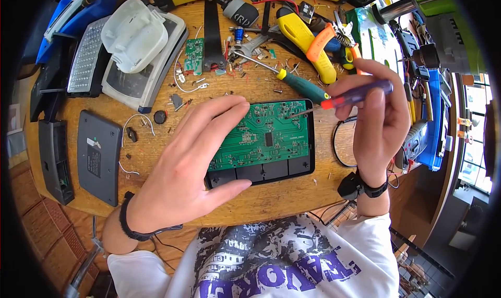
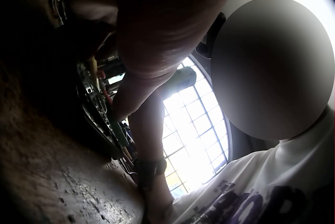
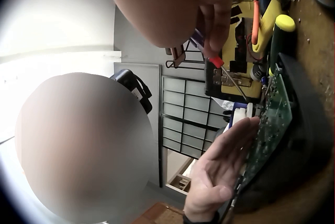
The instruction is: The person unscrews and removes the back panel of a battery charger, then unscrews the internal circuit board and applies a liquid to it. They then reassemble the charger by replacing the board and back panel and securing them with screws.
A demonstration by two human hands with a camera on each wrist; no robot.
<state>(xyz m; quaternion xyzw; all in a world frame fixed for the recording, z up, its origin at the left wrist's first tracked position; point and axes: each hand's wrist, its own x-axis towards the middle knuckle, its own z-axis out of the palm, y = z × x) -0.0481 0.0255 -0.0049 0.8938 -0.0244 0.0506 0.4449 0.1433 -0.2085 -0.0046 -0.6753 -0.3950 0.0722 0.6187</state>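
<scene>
A green circuit board [image 1: 284,128] lies in a black plastic casing [image 1: 276,171] on the wooden bench. My left hand [image 1: 185,167] rests over the board's left part, fingers straight and thumb spread toward the casing's lower edge. In my right hand [image 1: 381,126] I grip a screwdriver [image 1: 360,93] with a purple handle and red collar, its thin shaft pointing left to the board's upper right. The right wrist view shows the screwdriver [image 3: 215,62] slanting down over the board [image 3: 273,114], with the left hand's [image 3: 212,174] fingertips right at its surface. The left wrist view is mostly dark.
A green-handled screwdriver [image 1: 305,89] lies just beyond the casing. Behind it are a yellow tool [image 1: 297,34], orange-handled pliers [image 1: 321,42] and a wrench [image 1: 253,50]. To the left lie a dark cover [image 1: 99,154], a grey device [image 1: 146,79] and a small green board [image 1: 194,55].
</scene>
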